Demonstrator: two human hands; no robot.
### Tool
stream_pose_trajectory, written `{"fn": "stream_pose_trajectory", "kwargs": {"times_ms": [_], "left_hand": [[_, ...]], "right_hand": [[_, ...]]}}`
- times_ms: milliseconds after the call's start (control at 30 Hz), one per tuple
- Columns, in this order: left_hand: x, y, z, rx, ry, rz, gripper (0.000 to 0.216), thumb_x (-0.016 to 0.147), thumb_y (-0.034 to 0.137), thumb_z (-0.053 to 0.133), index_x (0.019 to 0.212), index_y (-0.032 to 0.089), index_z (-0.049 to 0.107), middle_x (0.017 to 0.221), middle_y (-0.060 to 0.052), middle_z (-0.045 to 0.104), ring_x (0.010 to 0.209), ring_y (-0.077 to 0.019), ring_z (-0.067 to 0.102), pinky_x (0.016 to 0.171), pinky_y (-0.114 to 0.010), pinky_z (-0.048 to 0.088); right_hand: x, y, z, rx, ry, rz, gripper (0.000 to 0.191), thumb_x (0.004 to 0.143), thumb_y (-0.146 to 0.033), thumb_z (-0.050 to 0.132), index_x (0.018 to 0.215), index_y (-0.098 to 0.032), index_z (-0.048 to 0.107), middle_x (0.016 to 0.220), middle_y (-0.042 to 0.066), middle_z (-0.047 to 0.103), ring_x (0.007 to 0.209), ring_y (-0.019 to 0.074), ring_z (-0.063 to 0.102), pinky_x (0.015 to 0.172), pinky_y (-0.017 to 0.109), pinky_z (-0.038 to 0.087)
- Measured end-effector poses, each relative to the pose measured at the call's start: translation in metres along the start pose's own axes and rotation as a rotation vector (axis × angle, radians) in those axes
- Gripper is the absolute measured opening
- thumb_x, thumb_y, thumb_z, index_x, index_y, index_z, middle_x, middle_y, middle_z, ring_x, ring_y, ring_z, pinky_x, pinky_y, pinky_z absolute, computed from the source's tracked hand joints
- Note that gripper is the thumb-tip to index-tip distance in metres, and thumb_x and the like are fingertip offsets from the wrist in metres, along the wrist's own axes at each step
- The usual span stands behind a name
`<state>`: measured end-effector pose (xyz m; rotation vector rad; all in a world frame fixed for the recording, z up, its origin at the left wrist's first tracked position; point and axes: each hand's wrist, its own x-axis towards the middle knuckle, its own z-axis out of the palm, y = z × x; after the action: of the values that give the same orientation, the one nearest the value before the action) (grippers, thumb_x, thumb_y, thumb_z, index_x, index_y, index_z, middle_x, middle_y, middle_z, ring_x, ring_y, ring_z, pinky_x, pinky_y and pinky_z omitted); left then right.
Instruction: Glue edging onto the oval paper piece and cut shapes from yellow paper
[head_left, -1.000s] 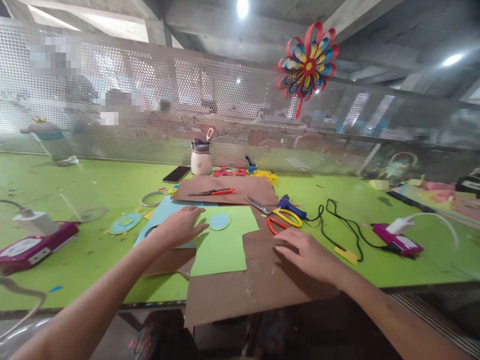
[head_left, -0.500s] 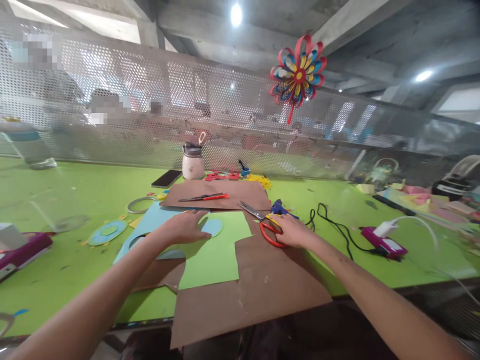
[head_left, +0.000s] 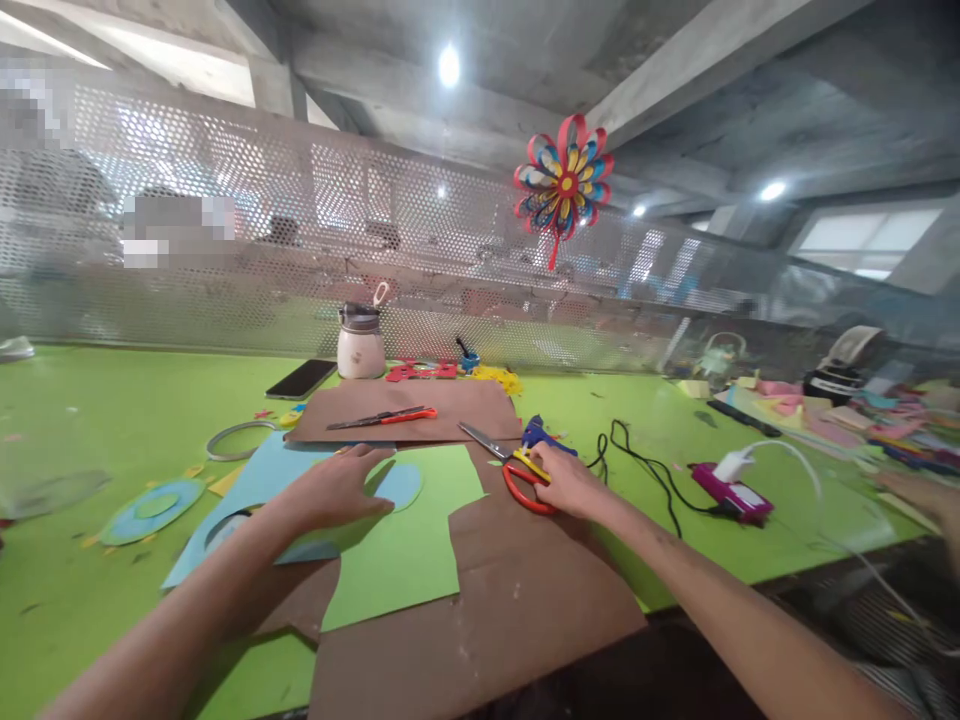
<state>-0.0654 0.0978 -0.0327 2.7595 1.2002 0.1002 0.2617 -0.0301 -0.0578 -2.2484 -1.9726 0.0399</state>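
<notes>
My left hand [head_left: 343, 488] rests on a light green paper sheet [head_left: 409, 575] and light blue paper [head_left: 251, 495]. Its thumb is apart from the fingers, near a light blue paper circle [head_left: 405, 486] lying on the green sheet. The far fingertips are partly hidden. My right hand [head_left: 562, 482] has its fingers closed on the red and yellow handles of scissors [head_left: 525, 480], whose blades point away to the left. The scissors lie over brown cardboard [head_left: 540, 570]. Just beyond that hand is a blue glue gun [head_left: 538, 434].
A utility knife [head_left: 397, 416] lies on another brown piece [head_left: 315, 410]. Behind stand a bottle [head_left: 361, 345] and a phone [head_left: 301, 379]. A blue paper ring [head_left: 154, 510] lies left; a power strip [head_left: 731, 492] with cords lies right. Another person's hand [head_left: 911, 492] shows at far right.
The view has turned right and tilted up a little, so the table things appear shifted left and lower. Both hands keep their places on paper and scissors. Another person's hand has come into view at right.
</notes>
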Motion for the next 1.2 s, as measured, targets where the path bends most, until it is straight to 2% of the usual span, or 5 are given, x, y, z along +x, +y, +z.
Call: {"fn": "stream_pose_trajectory", "kwargs": {"times_ms": [367,767,967,1067,1200], "left_hand": [[-0.001,-0.006,0.003,0.017,0.024,0.045,0.068,0.074,0.055,0.052,0.130,0.016,0.053,0.132,-0.016,0.056,0.112,-0.0330,0.058,0.093,-0.042,0.045],[-0.008,0.022,-0.010,0.072,0.057,0.094,0.057,0.077,0.038,0.053,0.130,0.014,0.052,0.137,-0.016,0.047,0.122,-0.0347,0.047,0.102,-0.044,0.036],[-0.060,0.054,-0.016,0.045,0.145,0.196,0.043,0.089,0.026,0.035,0.125,0.014,0.056,0.132,-0.009,0.054,0.116,-0.0268,0.055,0.102,-0.038,0.040],[-0.101,0.060,-0.008,-0.127,0.114,0.203,0.042,0.090,0.040,0.041,0.120,0.016,0.059,0.131,-0.012,0.057,0.114,-0.0263,0.057,0.099,-0.036,0.044],[-0.144,0.056,0.005,-0.249,-0.004,0.190,0.058,0.082,0.051,0.055,0.134,0.024,0.048,0.142,-0.007,0.049,0.129,-0.0286,0.044,0.105,-0.039,0.038]], "right_hand": [[-0.011,0.003,0.008,0.081,0.124,0.018,0.042,0.077,-0.012,0.061,0.118,-0.015,0.052,0.103,0.009,0.063,0.093,0.0216,0.059,0.076,0.029,0.041],[-0.017,0.019,0.003,0.070,0.162,0.058,0.028,0.087,-0.020,0.056,0.113,-0.011,0.059,0.104,0.014,0.063,0.099,0.0275,0.058,0.086,0.043,0.045],[-0.087,-0.031,-0.031,0.158,0.042,-0.333,0.039,0.082,-0.035,0.065,0.119,-0.023,0.058,0.125,0.007,0.055,0.119,0.0234,0.047,0.103,0.037,0.038],[-0.126,-0.052,-0.027,0.166,-0.058,-0.590,0.061,0.075,-0.039,0.072,0.129,-0.019,0.051,0.129,0.014,0.052,0.121,0.0318,0.042,0.100,0.050,0.040],[-0.139,-0.054,-0.009,0.231,0.084,-0.628,0.030,0.090,-0.010,0.049,0.118,-0.013,0.058,0.116,0.014,0.061,0.112,0.0251,0.051,0.095,0.043,0.046]]}}
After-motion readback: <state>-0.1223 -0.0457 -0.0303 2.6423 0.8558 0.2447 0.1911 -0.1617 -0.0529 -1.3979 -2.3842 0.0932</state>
